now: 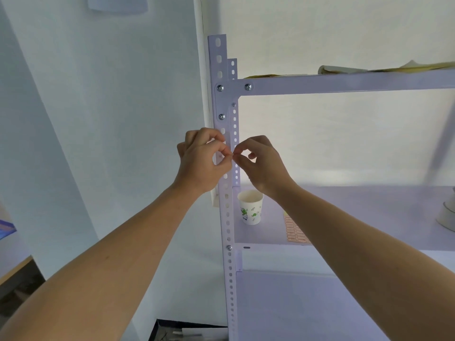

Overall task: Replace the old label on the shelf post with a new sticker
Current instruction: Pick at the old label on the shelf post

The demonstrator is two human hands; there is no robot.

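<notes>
White shelf post (227, 217) (perforated) between pinching hands.

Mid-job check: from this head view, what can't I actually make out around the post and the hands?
- Label or sticker: the fingertips of the left hand and right hand meet at the shelf post; anything pinched there is too small and covered to tell.
- Sticker sheet on the shelf: print too small, partly behind the right forearm.
- Roll: cut off by the right edge.
- Items on the top shelf: seen only edge-on from below.
</notes>
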